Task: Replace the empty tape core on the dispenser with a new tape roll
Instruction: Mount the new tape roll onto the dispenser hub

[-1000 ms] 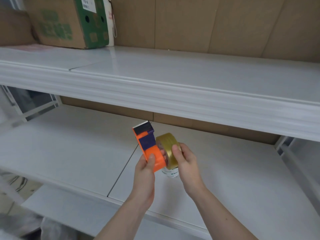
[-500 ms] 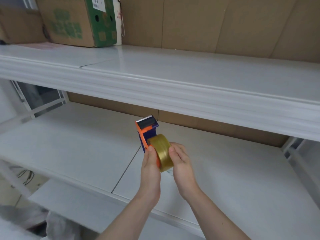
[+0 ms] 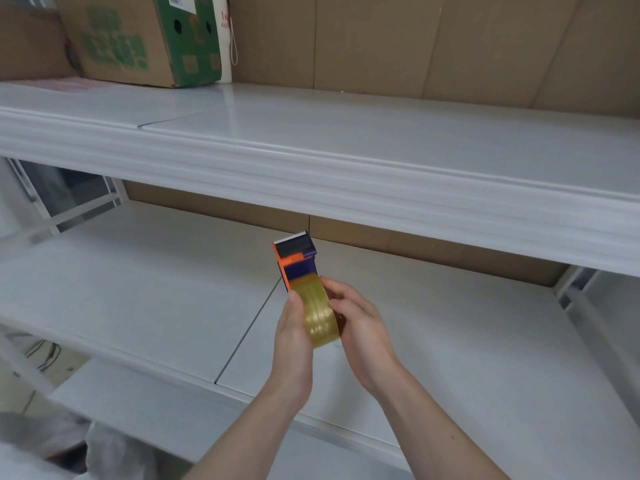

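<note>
1. Left hand (image 3: pixel 294 336) wraps the near-left side of the translucent yellow-gold tape roll (image 3: pixel 318 311), thumb pressed on the roll's left edge.
2. Right hand (image 3: pixel 360 323) clamps the roll's right face, fingers curled onto its top edge. Roll is pinched between both hands.
3. Orange-and-purple plastic tape dispenser (image 3: pixel 296 261) sticks up just beyond the grip, serrated cutter end at top. Its lower body is hidden behind the roll; cannot tell if the roll is seated on the hub.
4. Below the grip: white lower shelf panel (image 3: pixel 138 289).
5. Above and beyond: white upper shelf (image 3: pixel 346 150), brown cardboard box with green printing (image 3: pixel 138 39) far left on it.
</note>
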